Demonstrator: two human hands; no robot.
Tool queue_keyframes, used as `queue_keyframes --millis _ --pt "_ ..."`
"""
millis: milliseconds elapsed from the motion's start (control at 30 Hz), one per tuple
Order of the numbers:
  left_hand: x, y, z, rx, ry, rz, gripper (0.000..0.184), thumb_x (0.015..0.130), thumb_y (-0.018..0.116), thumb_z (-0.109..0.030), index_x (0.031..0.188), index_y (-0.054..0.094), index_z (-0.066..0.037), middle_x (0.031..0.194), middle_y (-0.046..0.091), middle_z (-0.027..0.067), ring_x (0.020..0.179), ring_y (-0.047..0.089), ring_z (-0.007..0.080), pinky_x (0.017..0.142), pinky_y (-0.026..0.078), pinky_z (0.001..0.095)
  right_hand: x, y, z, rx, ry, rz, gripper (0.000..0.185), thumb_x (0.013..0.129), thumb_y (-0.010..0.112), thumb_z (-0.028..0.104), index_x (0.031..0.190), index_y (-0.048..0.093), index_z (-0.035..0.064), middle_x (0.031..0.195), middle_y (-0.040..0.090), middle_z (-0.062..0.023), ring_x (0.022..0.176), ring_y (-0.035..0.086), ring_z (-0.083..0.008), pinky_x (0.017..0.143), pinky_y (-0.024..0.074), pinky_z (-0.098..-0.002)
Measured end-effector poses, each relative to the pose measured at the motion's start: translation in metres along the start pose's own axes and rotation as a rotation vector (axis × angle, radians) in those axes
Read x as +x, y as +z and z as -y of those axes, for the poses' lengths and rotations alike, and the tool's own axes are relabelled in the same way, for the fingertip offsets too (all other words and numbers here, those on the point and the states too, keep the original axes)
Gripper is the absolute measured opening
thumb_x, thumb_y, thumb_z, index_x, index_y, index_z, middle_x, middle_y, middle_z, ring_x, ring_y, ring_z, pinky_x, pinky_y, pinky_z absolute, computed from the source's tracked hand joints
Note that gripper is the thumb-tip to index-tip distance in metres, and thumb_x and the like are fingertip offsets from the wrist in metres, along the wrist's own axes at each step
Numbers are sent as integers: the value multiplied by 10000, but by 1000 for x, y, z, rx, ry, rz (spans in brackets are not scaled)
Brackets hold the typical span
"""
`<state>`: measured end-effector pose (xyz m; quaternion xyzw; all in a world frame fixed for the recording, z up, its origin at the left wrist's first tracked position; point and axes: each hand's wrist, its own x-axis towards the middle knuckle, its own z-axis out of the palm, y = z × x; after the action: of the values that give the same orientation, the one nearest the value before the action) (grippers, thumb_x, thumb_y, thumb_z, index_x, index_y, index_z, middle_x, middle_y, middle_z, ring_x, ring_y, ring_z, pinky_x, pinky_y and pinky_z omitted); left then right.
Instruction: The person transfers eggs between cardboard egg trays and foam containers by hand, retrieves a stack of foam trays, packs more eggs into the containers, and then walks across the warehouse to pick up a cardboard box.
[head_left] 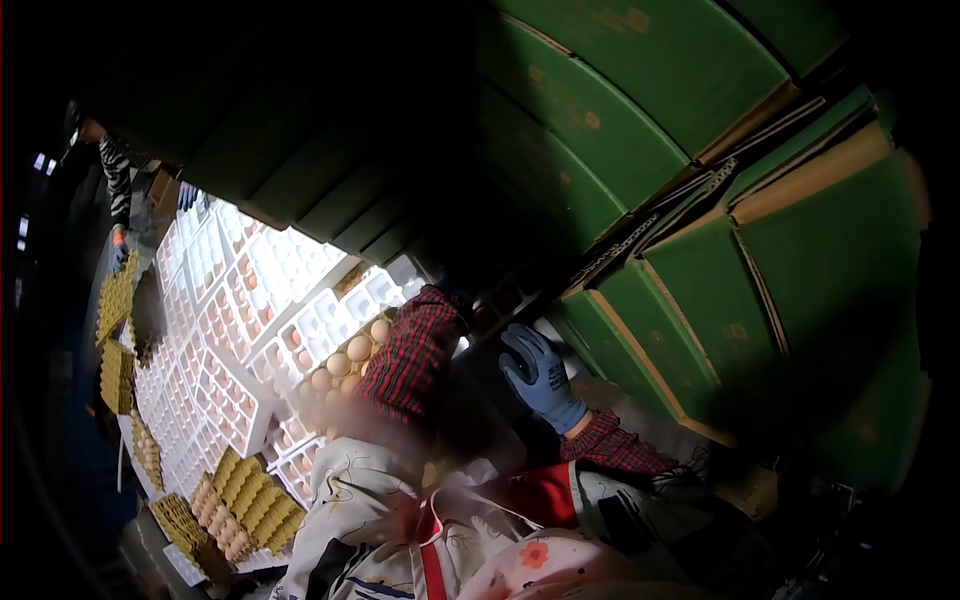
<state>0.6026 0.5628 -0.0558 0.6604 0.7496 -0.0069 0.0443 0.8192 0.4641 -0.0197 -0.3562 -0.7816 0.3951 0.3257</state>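
Deep shadow surrounds a brightly lit spread of egg trays, which extends to the left of the wearer's two hands. At far left, well apart from these hands, stands a co-worker (117, 180) in a striped sleeve, whose gloved hand (121, 248) is at the upper end of a yellow tray stack (117, 295); its grip cannot be told. Slightly right of this person, another blue-gloved hand (187, 195) shows at the spread's far edge; its owner is unclear. White trays (258, 428), many bearing eggs, fill the area between the co-worker and the wearer's left arm, one tray lying raised over its neighbours. Nearer the wearer's body, to the lower left of both hands, lie ridged yellow trays (260, 495) and, between them, a row of eggs (220, 520). Brown eggs (340, 365) sit in cells just left of the wearer's left sleeve (415, 345), red and black plaid; beyond its cuff the left hand is lost in darkness, so whether it grasps anything cannot be told. Farther right, the right hand (541, 377), in a blue glove, is released, its fingers extended and thumb apart, with nothing visible in its hold. Green cartons (700, 285) with brown cardboard edges rise just beside this hand, to its right and above it.
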Motion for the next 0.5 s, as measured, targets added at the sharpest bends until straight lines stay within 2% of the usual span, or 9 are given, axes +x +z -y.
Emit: queue_keyframes --millis 100,167,233,267,300,333,400,467,500 --pt "-56 -50 2 -31 -66 -59 313 832 640 -251 1103 682 -99 1154 651 120 1012 623 300 867 498 400 11 7 11 99 -18 14 360 845 701 141 1170 638 -2 1212 617 -198 1140 585 -351 960 491 -406" --pt "-108 -62 7 -241 -74 -509 328 838 653 -188 1145 664 -73 1178 646 144 1017 635 317 889 500 401 11 15 -4 21 -82 6 355 851 698 129 1170 629 -12 1205 616 -200 1145 581 -351 962 487 -398" --pt "-184 -87 1 -836 -206 -497 306 900 634 -224 1165 649 -71 1120 650 188 1034 613 385 916 475 448 35 19 -7 70 -48 6 353 866 677 137 1190 620 6 1182 619 -196 1099 590 -368 919 500 -414" --pt "-221 -88 0 -965 -262 -411 306 892 646 -182 1173 645 -61 1139 650 179 1041 620 371 909 484 421 49 22 -8 7 -36 -8 310 895 618 119 1197 619 51 1135 627 -197 1029 601 -385 860 513 -440" --pt "-252 -88 -4 -1094 -313 -326 311 883 658 -140 1181 642 -51 1158 649 171 1047 627 357 901 494 394 59 33 -50 -547 -283 88 264 919 560 143 1169 627 90 1081 633 -210 969 605 -401 800 519 -449" --pt "-279 -89 -7 -1078 -314 -288 306 885 652 -130 1179 643 -47 1152 651 173 1052 627 350 899 496 388 88 39 -58 -576 7 447 246 935 537 215 1126 631 92 1060 629 -237 978 603 -407 805 510 -462" --pt "-321 -96 -20 -1104 -369 -221 287 884 648 -112 1161 651 -39 1125 661 182 1057 631 339 903 492 385 117 85 -117 -558 -254 -153 325 945 511 322 1133 635 88 1062 637 -228 1005 605 -398 825 499 -484" --pt "-350 -93 -22 -1089 -368 -254 272 881 648 -110 1145 651 -42 1117 659 181 1043 627 357 898 493 402 149 72 -84 -741 -192 30 390 951 489 377 1158 638 83 1085 653 -207 1034 613 -370 860 492 -494" --pt "-365 -98 -23 -1081 -389 -239 270 880 651 -114 1141 650 -44 1120 657 179 1038 624 362 894 494 407 160 87 -123 -703 -158 198 443 949 479 423 1172 641 77 1109 661 -175 1052 618 -342 877 489 -480"
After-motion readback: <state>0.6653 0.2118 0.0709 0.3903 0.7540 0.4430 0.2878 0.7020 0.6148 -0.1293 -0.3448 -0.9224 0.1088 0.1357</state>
